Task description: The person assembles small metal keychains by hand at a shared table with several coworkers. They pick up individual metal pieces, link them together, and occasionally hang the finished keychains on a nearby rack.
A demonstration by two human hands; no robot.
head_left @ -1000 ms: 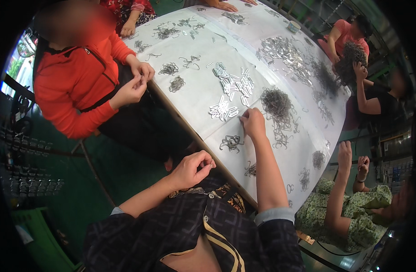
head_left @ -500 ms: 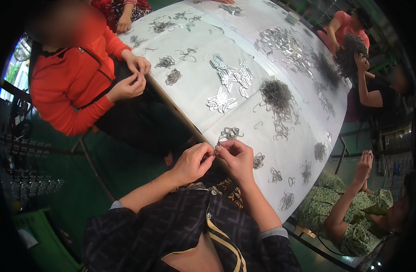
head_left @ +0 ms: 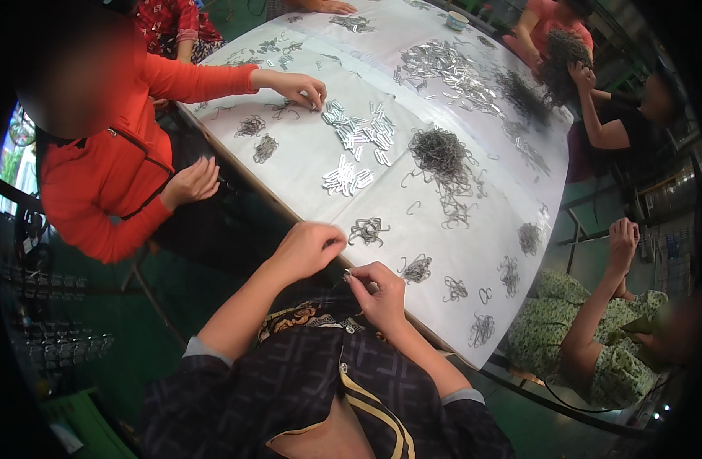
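My right hand (head_left: 377, 294) is at the table's near edge, its thumb and fingertips pinched on a small shiny metal piece (head_left: 347, 275) whose exact kind is too small to tell. Just above and to its left, my left hand (head_left: 309, 246) is apart from it, slightly blurred, with its fingers curled together. Whether anything is between those fingers is hidden. Beside my left hand lies a small pile of bent wire hooks (head_left: 368, 230). Another little heap of wire hooks (head_left: 416, 268) sits past my right hand.
The white-covered table (head_left: 381, 206) carries a big tangle of wire hooks (head_left: 439, 153), shiny metal strips (head_left: 348, 177) and several smaller heaps. At the left, a person in red (head_left: 106, 183) reaches over the table. A person in patterned green (head_left: 596, 344) sits at the right; others work farther off.
My hands have come apart: the left lifted up and leftward, the right dropped slightly. The person in red has stretched an arm toward the metal strips. The whole view has shifted a little.
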